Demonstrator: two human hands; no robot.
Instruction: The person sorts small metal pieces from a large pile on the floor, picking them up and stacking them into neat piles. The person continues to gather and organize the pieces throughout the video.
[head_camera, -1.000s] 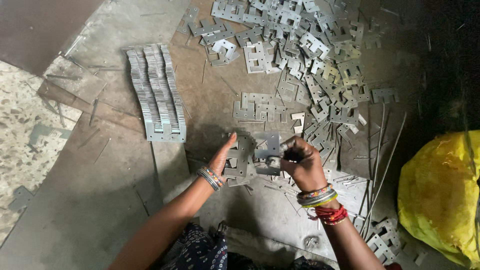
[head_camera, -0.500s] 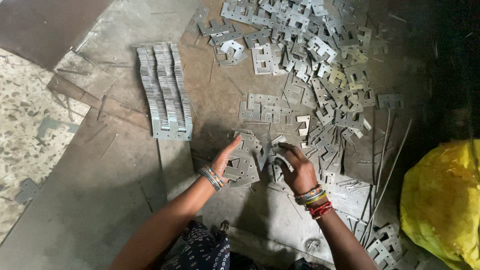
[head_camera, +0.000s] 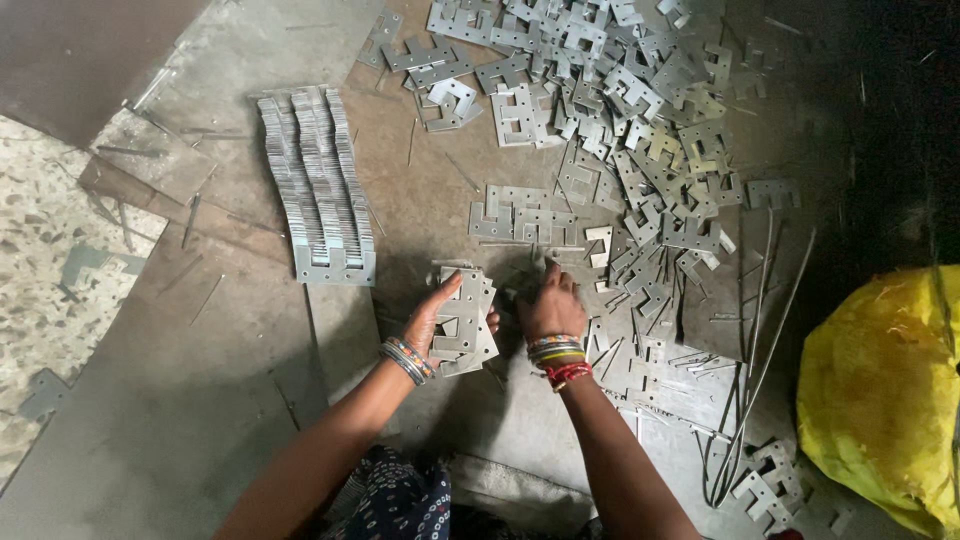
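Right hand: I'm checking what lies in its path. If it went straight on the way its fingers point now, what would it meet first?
The right hand points up the picture, away from the person. It would probably first meet the flat row of notched metal plates lying on the floor just beyond its fingertips, though depth is unclear.

Beyond my two hands lie too many loose metal plates (head_camera: 640, 130) to count; one stacked row (head_camera: 318, 185) left, one yellow sack (head_camera: 885, 390) right.

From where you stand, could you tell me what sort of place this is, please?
Probably a small metal-stamping workshop, worked at floor level: loose stamped metal plates strewn over the sheet-metal floor, a neat stacked row of plates, and thin metal rods lying nearby.
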